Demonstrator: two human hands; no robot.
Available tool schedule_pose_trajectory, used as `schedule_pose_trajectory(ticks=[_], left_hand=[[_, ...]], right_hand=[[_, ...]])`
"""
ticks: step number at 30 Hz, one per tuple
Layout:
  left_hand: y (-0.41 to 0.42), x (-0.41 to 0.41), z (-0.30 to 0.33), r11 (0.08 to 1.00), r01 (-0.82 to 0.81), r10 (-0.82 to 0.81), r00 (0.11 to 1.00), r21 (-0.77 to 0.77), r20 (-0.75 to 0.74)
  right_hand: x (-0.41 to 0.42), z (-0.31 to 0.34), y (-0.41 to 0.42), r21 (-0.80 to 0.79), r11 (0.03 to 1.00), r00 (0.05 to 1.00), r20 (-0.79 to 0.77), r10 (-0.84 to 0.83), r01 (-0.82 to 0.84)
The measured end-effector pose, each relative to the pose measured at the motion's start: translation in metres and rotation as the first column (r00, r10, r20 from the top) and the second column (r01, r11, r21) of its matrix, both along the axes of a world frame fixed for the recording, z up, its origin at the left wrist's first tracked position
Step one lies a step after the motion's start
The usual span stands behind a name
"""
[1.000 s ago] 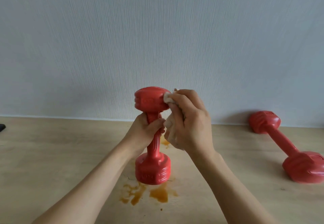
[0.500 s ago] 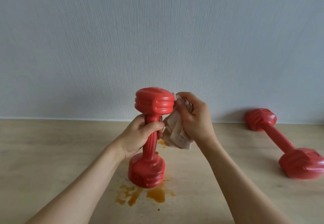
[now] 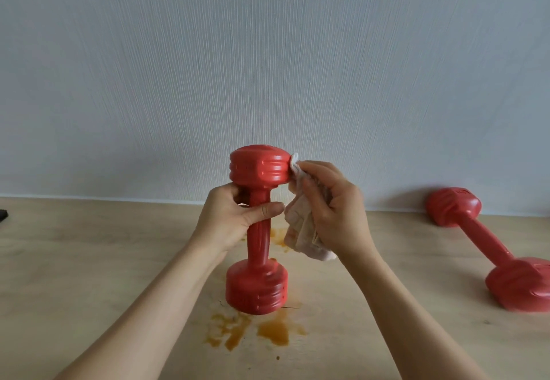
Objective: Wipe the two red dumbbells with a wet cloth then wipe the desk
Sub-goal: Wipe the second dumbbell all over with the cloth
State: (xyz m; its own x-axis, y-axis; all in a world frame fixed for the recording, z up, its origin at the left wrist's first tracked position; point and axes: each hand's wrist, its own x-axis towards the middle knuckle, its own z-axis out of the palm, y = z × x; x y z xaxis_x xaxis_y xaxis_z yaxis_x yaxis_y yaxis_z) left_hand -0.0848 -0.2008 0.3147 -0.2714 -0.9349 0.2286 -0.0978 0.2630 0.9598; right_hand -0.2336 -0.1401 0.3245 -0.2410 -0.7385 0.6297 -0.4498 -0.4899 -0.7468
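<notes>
I have my left hand (image 3: 232, 222) wrapped round the handle of the upright red dumbbell (image 3: 259, 230), thumb across the front just under the top head, fingers curled behind. The dumbbell stands near the centre of the view, roughly vertical; whether its bottom head touches the wooden desk (image 3: 89, 260) or hangs just above it, I cannot tell. My right hand (image 3: 336, 213) clenches a bunched pale cloth (image 3: 300, 230), and the cloth's top corner presses against the 3 o'clock side of the top head. The rest of the cloth hangs from my palm, just beside the handle on its 3 o'clock side.

On the desk, an orange-brown spill (image 3: 262, 329) spreads at 6 o'clock from the dumbbell's bottom head, with a smaller smear showing behind the handle below the cloth. The second red dumbbell (image 3: 488, 245) lies on its side well apart at 3 o'clock, its far head close to the wall, its near head toward me at the right edge of the view. Neither of my hands touches it.

A pale textured wall (image 3: 268, 67) backs the desk. A small dark object (image 3: 3, 216) sits at the far left edge, at 9 o'clock, too cropped to identify.
</notes>
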Motion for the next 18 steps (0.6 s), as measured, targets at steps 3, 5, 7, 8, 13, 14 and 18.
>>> schedule_pose_trajectory(ticks=[3,5,7,8,13,14,18], left_hand=[[0.007,-0.007,-0.004,0.997,0.047,-0.042,0.997,0.068,-0.069],[0.011,-0.013,-0.010,0.996,0.068,-0.064,0.996,0.062,-0.057],[0.014,-0.017,-0.014,0.997,0.072,-0.071,0.997,0.036,-0.036],[0.014,-0.018,-0.016,0.997,0.072,-0.071,0.997,0.022,-0.022],[0.018,-0.019,-0.016,0.993,0.118,-0.118,0.992,-0.005,-0.042],[0.018,-0.020,-0.016,0.992,0.123,-0.123,0.991,-0.010,-0.047],[0.015,-0.026,-0.012,0.992,0.117,-0.111,0.987,0.049,-0.119]], right_hand=[[0.004,-0.001,0.002,-0.058,0.987,0.976,-0.150,-0.155,0.148],[0.010,-0.001,0.003,-0.165,0.959,0.913,-0.302,-0.273,0.232],[0.014,-0.001,0.003,-0.255,0.921,0.839,-0.393,-0.377,0.294],[0.014,-0.002,0.003,-0.256,0.917,0.841,-0.379,-0.385,0.304],[0.001,-0.007,-0.004,-0.056,0.950,0.947,-0.079,-0.312,0.308],[0.000,-0.007,-0.005,-0.064,0.944,0.942,-0.069,-0.328,0.324],[0.019,-0.009,-0.001,-0.242,0.919,0.911,-0.200,-0.360,0.310]])
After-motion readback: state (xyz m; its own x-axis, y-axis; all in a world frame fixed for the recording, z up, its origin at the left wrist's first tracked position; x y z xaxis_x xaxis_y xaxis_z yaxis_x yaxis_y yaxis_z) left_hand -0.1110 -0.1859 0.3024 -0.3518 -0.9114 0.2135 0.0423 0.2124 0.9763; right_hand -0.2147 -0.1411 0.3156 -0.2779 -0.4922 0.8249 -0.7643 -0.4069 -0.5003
